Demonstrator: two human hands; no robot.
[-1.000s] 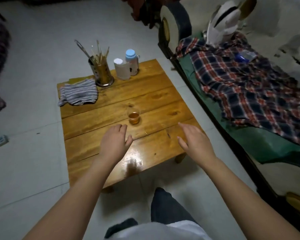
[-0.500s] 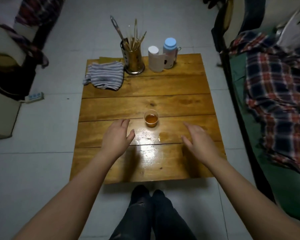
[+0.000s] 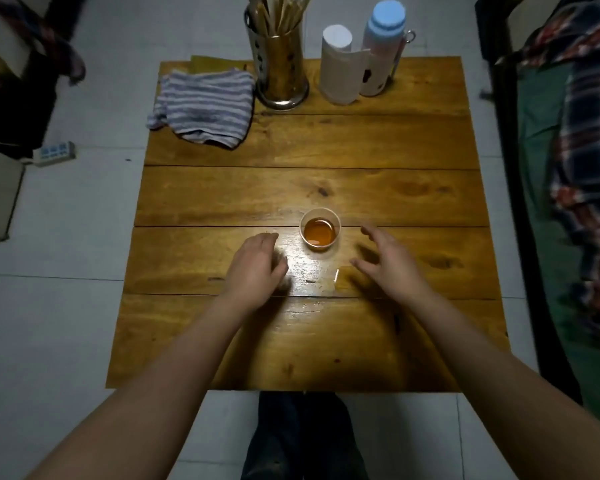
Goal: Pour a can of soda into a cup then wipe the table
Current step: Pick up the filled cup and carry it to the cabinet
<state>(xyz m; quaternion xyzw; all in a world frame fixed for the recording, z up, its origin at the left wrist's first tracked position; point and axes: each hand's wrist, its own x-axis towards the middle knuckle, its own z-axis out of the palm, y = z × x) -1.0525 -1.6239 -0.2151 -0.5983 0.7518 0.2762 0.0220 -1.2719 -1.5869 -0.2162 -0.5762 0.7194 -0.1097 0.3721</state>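
A small clear cup (image 3: 320,229) with amber liquid stands near the middle of the wooden table (image 3: 378,147). My left hand (image 3: 255,268) hovers just left of and nearer than the cup, fingers loosely bent, holding nothing. My right hand (image 3: 387,261) is to the cup's right, fingers spread and empty. A small wet patch (image 3: 336,277) glistens on the wood between my hands. A striped grey cloth (image 3: 207,107) lies at the far left corner. No soda can is in view.
At the table's far edge stand a metal holder with chopsticks (image 3: 280,64), a roll of paper (image 3: 338,65) and a blue-lidded bottle (image 3: 383,46). A bed with a plaid blanket (image 3: 589,161) runs along the right. A power strip (image 3: 54,153) lies on the floor left.
The view has moved closer over the table. Both hands have reached forward toward the cup, and now flank it on either side.
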